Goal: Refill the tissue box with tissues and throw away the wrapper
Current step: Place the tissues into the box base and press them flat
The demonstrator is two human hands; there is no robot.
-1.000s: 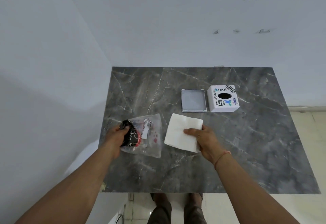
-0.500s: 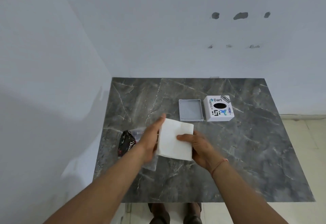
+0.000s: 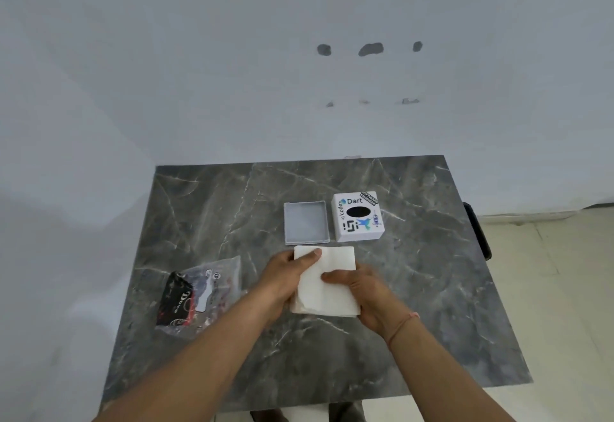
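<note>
A white stack of tissues (image 3: 329, 292) sits near the middle of the grey marble table (image 3: 432, 305). My left hand (image 3: 287, 273) grips its left side with the thumb on top. My right hand (image 3: 360, 292) holds the right side, fingers over the top. Just beyond the stack lies the grey tissue box tray (image 3: 306, 222), open and empty. To its right stands the white cube cover (image 3: 358, 217) with stickers and a dark oval slot. The clear plastic wrapper (image 3: 199, 295) with black and red print lies loose at the left, untouched.
White walls close off the table at the back and left. A dark object (image 3: 478, 232) hangs past the table's right edge. Pale floor tiles show at the right, and my feet below the near edge.
My left hand let go of the wrapper and moved right onto the tissue stack. Both hands now hold the stack, which has shifted toward the tray.
</note>
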